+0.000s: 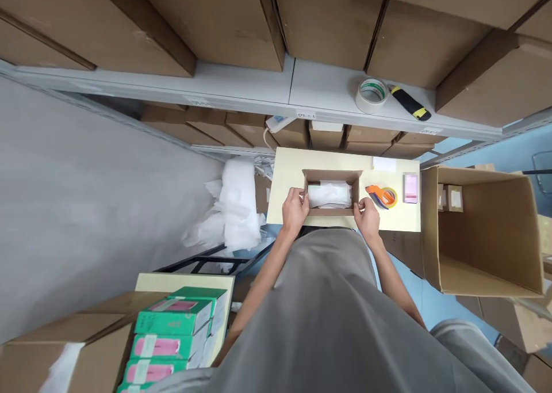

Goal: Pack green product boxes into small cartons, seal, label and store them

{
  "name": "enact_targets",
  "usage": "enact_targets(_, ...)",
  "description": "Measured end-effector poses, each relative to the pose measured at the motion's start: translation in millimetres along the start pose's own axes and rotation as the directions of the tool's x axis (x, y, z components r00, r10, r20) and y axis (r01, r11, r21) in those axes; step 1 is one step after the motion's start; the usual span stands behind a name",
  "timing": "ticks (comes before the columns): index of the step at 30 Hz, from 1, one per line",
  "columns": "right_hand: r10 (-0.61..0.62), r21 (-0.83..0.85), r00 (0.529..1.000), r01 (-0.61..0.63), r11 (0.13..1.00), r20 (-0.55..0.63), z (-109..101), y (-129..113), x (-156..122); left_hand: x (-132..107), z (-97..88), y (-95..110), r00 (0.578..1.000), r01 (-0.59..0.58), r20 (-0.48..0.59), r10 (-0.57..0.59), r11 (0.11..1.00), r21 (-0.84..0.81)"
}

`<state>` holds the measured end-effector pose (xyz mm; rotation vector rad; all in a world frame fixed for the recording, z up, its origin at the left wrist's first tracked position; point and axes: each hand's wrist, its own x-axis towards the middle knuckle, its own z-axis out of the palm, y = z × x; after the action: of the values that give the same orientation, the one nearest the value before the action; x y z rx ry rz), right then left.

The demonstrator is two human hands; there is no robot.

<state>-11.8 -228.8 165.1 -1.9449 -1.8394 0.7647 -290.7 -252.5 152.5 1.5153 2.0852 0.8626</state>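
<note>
A small cardboard box (330, 212) stands on the pale yellow table, its top uncovered. White wrapping material (330, 194) lies inside and hides whatever may be under it. My left hand (295, 212) grips the box's left side near the front corner, fingers closed on the edge. At the opposite front corner, my right hand (367, 218) pinches the right edge. Just beyond that hand, an orange tape dispenser (382, 197) with a roll of tape lies on the tabletop.
Right of the table (287, 168), a large open carton (491, 237) holds small boxes. White foam wrap (239, 203) stands at the left. Several green boxes (172, 321) are stacked lower left. A tape roll (371, 95) and utility knife (409, 103) lie on the shelf above.
</note>
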Motion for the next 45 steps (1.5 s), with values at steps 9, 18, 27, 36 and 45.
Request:
enact_targets(9, -0.306, 0.154, 0.928, 0.278, 0.948, 0.211, -3.9, 24.2, -4.5, -33.3, -2.4, -5.4, 0.968, -0.052, 0.236, 0.083, 0.989, -0.137)
enact_targets(18, -0.121, 0.018, 0.992, 0.120, 0.993, 0.045, 12.8, 27.2, 37.8, 20.9, 1.9, -24.9, 0.987, -0.014, 0.160, 0.014, 1.000, 0.001)
enact_targets(27, -0.305, 0.002, 0.951, 0.306, 0.952, 0.050, 3.5, 19.2, 49.5, 24.9, -5.3, -18.7, 0.961, -0.179, 0.223, 0.163, 0.983, 0.050)
enact_targets(36, -0.236, 0.116, 0.972, 0.233, 0.966, 0.015, 7.2, 29.4, 46.5, 11.2, -2.1, -16.1, 0.975, -0.036, 0.220, 0.020, 0.997, 0.068)
enact_targets(45, 0.141, 0.176, 0.972, -0.175, 0.969, 0.189, 3.9, 20.2, 82.0, 43.8, -0.2, -9.1, 0.921, 0.264, 0.277, -0.275, 0.961, 0.077)
